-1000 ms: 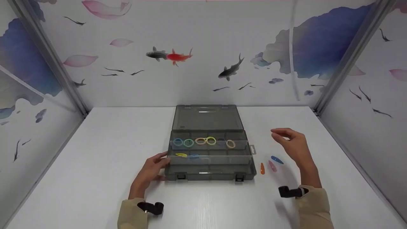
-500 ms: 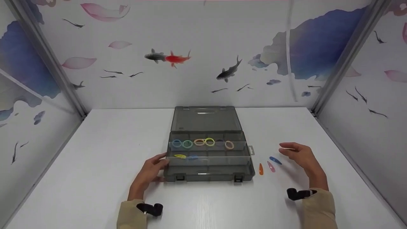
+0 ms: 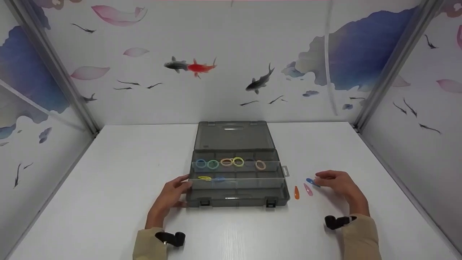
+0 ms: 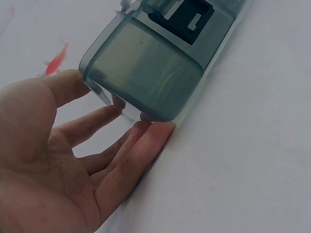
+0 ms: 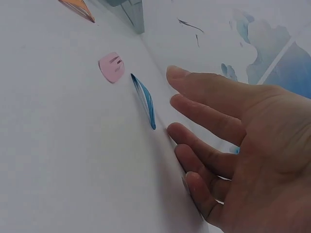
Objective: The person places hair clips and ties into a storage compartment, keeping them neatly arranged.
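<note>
A grey see-through compartment box (image 3: 238, 200) stands with its lid folded back on the white table. My left hand (image 3: 171, 193) rests its fingertips against the box's left side; the left wrist view has the fingers (image 4: 131, 150) mostly straight at the corner below a dark latch (image 4: 187, 22). To the right lie a blue snap hair clip (image 3: 311, 182), a pink one (image 3: 308, 189) and an orange one (image 3: 296, 192). My right hand (image 3: 341, 184) hovers beside the blue clip; in the right wrist view its thumb and fingers are apart, with a gap to the blue clip (image 5: 146, 101).
Several coloured hair ties, such as a yellow one (image 3: 238, 161), lie in the box's back row. The middle row holds a yellow clip (image 3: 204, 178) and a blue clip (image 3: 219, 178). A patterned white wall (image 3: 231, 97) closes off the table's far side.
My right hand has come down and towards me from above the table, beside the blue clip. The left hand stays at the box, and the clips lie as before.
</note>
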The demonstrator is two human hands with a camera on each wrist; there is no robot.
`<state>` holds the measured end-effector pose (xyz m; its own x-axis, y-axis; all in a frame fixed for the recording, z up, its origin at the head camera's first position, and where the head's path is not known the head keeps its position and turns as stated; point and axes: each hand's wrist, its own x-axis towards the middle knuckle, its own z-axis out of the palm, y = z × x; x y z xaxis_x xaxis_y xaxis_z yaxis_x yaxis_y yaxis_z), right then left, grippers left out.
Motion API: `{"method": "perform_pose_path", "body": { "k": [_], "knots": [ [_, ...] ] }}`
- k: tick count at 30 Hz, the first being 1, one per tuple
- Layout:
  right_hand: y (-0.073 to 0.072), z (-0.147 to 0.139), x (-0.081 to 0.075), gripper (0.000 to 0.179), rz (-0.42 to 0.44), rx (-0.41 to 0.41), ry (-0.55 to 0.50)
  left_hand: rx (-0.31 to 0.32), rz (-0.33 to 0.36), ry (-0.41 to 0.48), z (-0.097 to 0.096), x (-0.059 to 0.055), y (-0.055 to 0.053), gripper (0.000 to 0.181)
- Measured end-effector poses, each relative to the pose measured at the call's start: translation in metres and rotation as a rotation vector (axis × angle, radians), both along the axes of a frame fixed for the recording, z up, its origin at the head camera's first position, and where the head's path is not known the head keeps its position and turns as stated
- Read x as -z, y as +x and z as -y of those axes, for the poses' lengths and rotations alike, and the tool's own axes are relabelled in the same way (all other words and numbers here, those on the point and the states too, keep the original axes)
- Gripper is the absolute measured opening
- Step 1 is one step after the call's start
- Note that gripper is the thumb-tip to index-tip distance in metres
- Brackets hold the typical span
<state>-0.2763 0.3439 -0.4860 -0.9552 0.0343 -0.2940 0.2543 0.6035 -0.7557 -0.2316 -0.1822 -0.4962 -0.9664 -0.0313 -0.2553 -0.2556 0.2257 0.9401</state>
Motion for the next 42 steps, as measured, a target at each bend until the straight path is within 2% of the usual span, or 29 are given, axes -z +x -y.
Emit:
{"method": "perform_pose_path", "body": {
  "k": [12, 18, 31, 42],
  "knots": [
    [-0.003, 0.004, 0.000, 0.055, -0.032, -0.033, 0.077, 0.011, -0.002, 0.006, 0.001, 0.000, 0.000, 0.054],
    [-0.003, 0.008, 0.000, 0.047, -0.048, -0.038, 0.088, -0.008, 0.009, -0.001, 0.000, 0.002, -0.001, 0.053],
    [-0.005, 0.017, 0.002, 0.028, -0.069, 0.009, 0.082, -0.020, 0.023, -0.010, 0.000, 0.003, -0.002, 0.052],
    [-0.004, 0.019, 0.000, 0.032, -0.069, 0.015, 0.083, -0.014, 0.020, -0.015, -0.001, 0.002, -0.003, 0.051]
  ]
}}
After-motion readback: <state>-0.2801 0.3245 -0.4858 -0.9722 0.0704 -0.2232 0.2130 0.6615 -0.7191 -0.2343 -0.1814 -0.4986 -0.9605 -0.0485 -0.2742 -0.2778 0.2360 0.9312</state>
